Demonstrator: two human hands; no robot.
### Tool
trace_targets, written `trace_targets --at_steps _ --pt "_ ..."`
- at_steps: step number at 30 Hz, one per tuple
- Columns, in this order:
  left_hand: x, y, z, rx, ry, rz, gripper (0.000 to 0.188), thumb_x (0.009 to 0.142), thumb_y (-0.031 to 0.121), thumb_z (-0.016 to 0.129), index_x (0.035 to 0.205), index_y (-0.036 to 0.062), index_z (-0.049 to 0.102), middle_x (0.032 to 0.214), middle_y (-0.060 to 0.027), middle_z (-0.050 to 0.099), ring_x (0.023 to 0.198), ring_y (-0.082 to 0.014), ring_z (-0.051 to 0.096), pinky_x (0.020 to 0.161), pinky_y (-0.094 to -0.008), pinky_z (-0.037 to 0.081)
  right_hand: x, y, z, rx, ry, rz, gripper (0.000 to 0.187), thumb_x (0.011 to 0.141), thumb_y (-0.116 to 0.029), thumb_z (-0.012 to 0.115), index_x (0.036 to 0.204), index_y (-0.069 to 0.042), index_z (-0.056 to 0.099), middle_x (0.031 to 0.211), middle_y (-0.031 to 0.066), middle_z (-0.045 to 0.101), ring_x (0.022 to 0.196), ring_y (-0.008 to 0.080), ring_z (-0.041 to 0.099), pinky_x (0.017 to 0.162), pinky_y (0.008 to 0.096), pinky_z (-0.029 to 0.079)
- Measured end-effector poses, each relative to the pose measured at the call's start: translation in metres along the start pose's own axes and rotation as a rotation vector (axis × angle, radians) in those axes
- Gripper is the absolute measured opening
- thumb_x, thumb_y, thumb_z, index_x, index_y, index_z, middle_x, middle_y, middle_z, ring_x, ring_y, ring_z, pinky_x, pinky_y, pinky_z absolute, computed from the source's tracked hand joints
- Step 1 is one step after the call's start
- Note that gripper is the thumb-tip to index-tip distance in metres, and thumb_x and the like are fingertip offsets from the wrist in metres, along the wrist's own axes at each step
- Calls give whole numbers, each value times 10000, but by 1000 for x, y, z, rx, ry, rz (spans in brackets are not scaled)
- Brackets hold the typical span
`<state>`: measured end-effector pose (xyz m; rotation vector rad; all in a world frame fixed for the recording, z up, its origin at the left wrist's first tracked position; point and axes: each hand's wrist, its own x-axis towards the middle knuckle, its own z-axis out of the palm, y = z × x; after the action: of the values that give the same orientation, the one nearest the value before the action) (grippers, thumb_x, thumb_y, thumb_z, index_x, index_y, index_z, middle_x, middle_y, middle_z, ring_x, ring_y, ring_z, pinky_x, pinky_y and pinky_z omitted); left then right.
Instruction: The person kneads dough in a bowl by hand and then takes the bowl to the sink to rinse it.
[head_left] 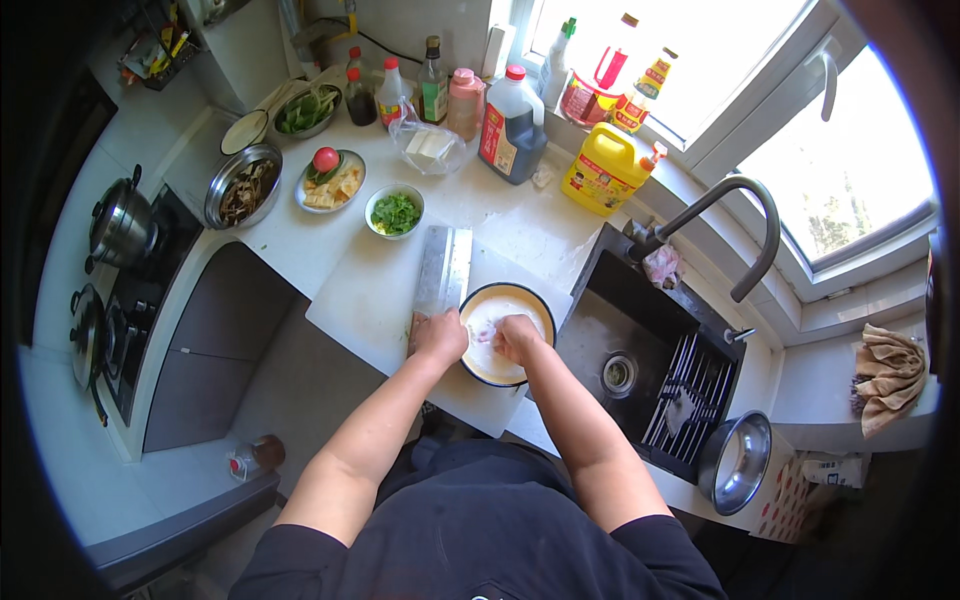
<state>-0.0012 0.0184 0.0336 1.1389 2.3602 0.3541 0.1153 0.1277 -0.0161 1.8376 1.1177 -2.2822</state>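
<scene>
A cleaver (443, 265) lies with its broad metal blade pointing away from me over the white cutting board (360, 290). My left hand (438, 337) is closed at the blade's near end, covering the handle. Its thumb side is right beside the rim of a dark-edged round bowl (550, 312) on the board. Inside that bowl is a whitish, milky content with a small pinkish patch. My right hand (516, 338) reaches over the bowl's right side, its fingers curled down toward the content; whatever they hold is hidden.
Beyond the board stands a bowl of chopped greens (395, 213). Farther left are a plate of yellowish slices (335, 190) and a metal bowl (270, 205). Bottles, a dark-filled jug (512, 130) and a yellow jug (605, 170) line the back. A black sink (590, 340) with a faucet (770, 220) adjoins the right.
</scene>
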Motion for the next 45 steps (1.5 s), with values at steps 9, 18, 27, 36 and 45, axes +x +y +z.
trace_targets --at_steps 9,18,27,36,45 --pt "1 3 -4 70 -37 4 277 798 156 444 966 11 609 902 -233 639 876 -378 621 800 -459 469 1 19 12 -778 304 -624 176 709 -76 513 794 6 643 807 209 636 750 348 622 675 401 488" --pt "0 2 0 -1 32 14 254 780 168 478 913 -3 611 837 -260 628 835 -391 617 800 -454 473 -34 11 21 -878 54 -701 209 688 -82 546 850 -60 675 848 171 656 831 339 617 783 364 481" --pt "-1 1 4 17 38 -4 251 772 165 478 903 -2 614 836 -254 630 828 -394 615 791 -453 473 -12 20 24 -1085 145 -644 221 719 -98 515 879 -32 653 879 190 649 875 328 614 799 361 470" --pt "2 2 0 26 -14 -11 270 796 148 448 948 0 615 923 -242 631 896 -392 609 816 -462 471 -54 -10 6 -1136 247 -846 235 735 -153 599 957 -80 622 977 149 611 961 302 573 804 366 471" --pt "-2 2 -1 -15 -7 -10 270 783 141 451 937 -10 614 895 -254 629 877 -393 612 816 -460 468 -74 -7 15 -1249 482 -642 425 681 -230 713 1042 -59 570 1107 194 518 999 346 553 840 388 470"
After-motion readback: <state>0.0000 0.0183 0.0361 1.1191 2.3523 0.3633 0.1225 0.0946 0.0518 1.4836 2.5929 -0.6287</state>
